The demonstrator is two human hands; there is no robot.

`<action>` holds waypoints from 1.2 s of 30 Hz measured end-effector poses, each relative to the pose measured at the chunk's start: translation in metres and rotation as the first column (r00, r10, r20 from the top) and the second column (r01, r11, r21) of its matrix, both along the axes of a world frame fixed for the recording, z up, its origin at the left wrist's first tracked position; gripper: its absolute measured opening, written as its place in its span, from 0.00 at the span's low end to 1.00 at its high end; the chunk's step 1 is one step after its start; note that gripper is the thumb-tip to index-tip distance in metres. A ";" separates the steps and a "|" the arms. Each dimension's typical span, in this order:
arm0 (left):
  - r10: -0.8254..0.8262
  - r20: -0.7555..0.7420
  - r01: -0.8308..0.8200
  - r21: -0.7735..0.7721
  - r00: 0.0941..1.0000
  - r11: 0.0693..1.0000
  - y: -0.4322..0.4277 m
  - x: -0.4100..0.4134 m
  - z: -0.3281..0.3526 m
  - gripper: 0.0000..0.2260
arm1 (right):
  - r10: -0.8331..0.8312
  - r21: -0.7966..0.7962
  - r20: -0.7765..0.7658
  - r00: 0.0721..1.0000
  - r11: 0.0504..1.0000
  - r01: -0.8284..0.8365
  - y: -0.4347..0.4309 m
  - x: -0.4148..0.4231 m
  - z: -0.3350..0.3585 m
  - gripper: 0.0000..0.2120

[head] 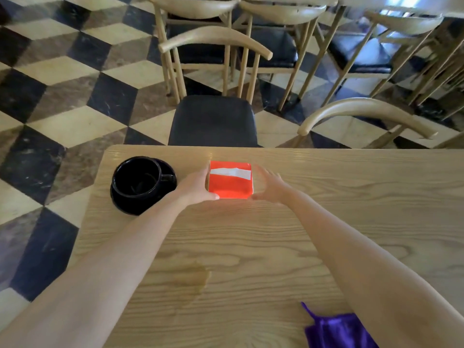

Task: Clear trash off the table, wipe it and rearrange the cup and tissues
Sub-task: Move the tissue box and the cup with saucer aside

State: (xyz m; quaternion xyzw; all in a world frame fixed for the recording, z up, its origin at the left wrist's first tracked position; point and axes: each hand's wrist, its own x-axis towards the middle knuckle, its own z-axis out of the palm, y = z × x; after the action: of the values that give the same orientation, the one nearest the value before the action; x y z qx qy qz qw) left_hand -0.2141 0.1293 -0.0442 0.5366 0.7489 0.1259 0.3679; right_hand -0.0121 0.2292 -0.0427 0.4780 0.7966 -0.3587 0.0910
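Observation:
A red tissue box (229,187) with a white tissue in its slot stands near the far edge of the wooden table (326,222). My left hand (198,185) presses flat against the box's left side, thumb at its front corner. My right hand (270,188) is just off the box's right side with fingers spread and the thumb tip near the front right corner. A black cup (138,178) sits on a black saucer (125,205) to the left of the box, by the table's left corner. A purple cloth (336,331) lies at the near edge on the right.
A damp stain (193,275) marks the table in front of me. A chair with a dark seat (213,120) stands behind the far edge, and another chair's curved back (364,111) is at the far right. More chairs stand on the chequered floor (50,96).

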 end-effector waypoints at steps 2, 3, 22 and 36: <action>0.011 0.076 -0.013 0.023 0.997 1.000 -0.001 -0.002 -0.010 0.49 | -0.012 0.019 -0.074 0.997 1.000 0.013 0.000 -0.004 -0.007 0.48; 0.027 0.104 -0.031 0.041 0.994 0.999 -0.002 -0.002 -0.014 0.49 | -0.019 0.014 -0.111 0.994 1.000 0.020 -0.001 -0.007 -0.008 0.48; 0.096 0.459 -0.246 0.278 0.883 0.928 0.005 0.106 0.001 0.45 | -0.420 -0.270 -0.583 0.696 0.907 0.322 -0.036 0.088 0.015 0.40; -0.054 0.490 -0.071 0.231 0.870 0.970 0.061 0.397 0.004 0.45 | -0.686 -0.311 -0.535 0.493 0.702 0.640 -0.035 0.381 0.029 0.33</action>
State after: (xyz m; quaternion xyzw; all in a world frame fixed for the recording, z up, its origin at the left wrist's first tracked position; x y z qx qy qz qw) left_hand 0.1825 0.1899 -0.0398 0.5242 0.6117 0.3503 0.4778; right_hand 0.3685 0.1943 -0.0134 0.5987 0.5209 -0.5284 -0.3016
